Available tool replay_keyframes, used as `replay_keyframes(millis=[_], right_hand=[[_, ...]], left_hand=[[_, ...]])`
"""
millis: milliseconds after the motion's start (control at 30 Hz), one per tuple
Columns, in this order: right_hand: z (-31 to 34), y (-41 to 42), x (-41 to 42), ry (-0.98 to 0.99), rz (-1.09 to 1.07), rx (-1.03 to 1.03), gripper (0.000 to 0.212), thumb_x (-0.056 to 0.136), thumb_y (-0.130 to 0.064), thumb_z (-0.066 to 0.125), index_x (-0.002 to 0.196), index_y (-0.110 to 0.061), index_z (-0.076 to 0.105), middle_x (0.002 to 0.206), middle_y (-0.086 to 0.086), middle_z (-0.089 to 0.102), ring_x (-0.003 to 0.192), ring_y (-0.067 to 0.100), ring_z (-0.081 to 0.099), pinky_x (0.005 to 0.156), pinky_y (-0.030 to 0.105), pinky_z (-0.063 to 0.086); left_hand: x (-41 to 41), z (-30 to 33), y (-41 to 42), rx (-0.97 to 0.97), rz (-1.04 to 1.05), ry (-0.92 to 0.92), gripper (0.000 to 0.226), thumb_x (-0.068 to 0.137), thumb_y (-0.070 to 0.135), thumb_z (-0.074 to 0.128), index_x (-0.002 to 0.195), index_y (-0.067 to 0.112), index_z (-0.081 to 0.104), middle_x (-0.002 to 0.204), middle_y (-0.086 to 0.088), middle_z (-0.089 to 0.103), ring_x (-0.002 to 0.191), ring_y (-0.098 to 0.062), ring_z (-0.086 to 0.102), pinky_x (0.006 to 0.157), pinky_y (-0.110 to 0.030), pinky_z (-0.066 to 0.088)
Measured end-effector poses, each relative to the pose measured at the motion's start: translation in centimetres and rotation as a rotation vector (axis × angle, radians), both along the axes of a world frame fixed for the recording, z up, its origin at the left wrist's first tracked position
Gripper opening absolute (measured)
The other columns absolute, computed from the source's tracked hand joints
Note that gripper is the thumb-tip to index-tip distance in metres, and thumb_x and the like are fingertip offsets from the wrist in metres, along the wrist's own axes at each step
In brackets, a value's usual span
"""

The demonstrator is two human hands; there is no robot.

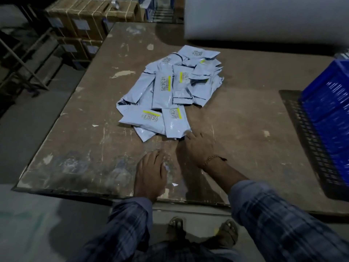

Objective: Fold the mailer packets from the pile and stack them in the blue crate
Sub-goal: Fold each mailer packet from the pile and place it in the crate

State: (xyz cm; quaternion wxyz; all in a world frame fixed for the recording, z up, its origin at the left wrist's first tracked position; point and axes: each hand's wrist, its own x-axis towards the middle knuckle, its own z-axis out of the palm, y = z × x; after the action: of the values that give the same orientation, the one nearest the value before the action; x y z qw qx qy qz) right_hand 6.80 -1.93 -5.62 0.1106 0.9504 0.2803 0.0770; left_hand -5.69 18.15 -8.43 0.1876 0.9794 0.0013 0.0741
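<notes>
Fingers of the right hand lie stretched forward and loosely spread, tips touching the near corner of the nearest mailer packet; I see no grip on it. Left hand: nearer to me, palm down on the brown table, fingers relaxed and close together, holding nothing that I can make out. Right wrist: one thin bracelet. Both forearms: plaid sleeves. Below the table edge: two sandalled feet on the floor. Pile of mailer packets: pale blue, many with barcode labels and yellow strips, heaped mid-table beyond the hands. Blue crate: far right, standing on a dark mesh mat, well apart from the pile. Back left: strapped cardboard boxes.
</notes>
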Motion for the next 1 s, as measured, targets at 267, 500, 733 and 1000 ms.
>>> replay_keyframes(millis=[267,500,733,1000], right_hand=[[4.2,-2.9,-4.7,0.026,-0.168,0.328,0.035,0.042,-0.002,0.094,0.062,-0.012,0.067,0.057,0.010,0.059,0.051,0.031,0.060,0.044,0.028,0.043],[3.0,-4.2,-10.0,0.112,-0.303,0.396,0.028,0.067,-0.015,0.084,0.077,-0.016,0.058,0.070,0.011,0.067,0.061,0.032,0.059,0.053,0.034,0.046],[1.5,-4.7,-9.2,0.144,-0.273,0.659,0.040,0.098,-0.039,0.058,0.132,-0.019,0.063,0.115,0.008,0.067,0.113,0.031,0.059,0.093,0.043,0.049],[-1.7,-7.7,-5.6,0.297,-0.321,0.199,0.077,0.093,-0.071,0.036,0.156,-0.029,0.045,0.160,0.021,0.041,0.138,0.051,0.045,0.109,0.061,0.040]], left_hand=[[-0.1,0.1,-0.1,0.008,0.006,-0.014,0.039,0.104,0.028,0.048,0.142,0.020,0.056,0.146,0.000,0.054,0.134,-0.025,0.050,0.113,-0.045,0.041],[-0.1,-0.3,-0.1,-0.003,0.017,-0.027,0.043,0.104,0.031,0.047,0.143,0.018,0.058,0.148,-0.004,0.056,0.135,-0.027,0.051,0.113,-0.047,0.041],[-0.3,-0.1,-0.1,0.009,0.004,-0.049,0.043,0.108,0.032,0.040,0.143,0.016,0.058,0.148,-0.005,0.057,0.135,-0.028,0.052,0.114,-0.048,0.043],[-0.3,-0.4,-0.2,0.015,-0.003,-0.065,0.045,0.108,0.031,0.036,0.143,0.014,0.059,0.149,-0.007,0.057,0.136,-0.031,0.052,0.113,-0.050,0.043]])
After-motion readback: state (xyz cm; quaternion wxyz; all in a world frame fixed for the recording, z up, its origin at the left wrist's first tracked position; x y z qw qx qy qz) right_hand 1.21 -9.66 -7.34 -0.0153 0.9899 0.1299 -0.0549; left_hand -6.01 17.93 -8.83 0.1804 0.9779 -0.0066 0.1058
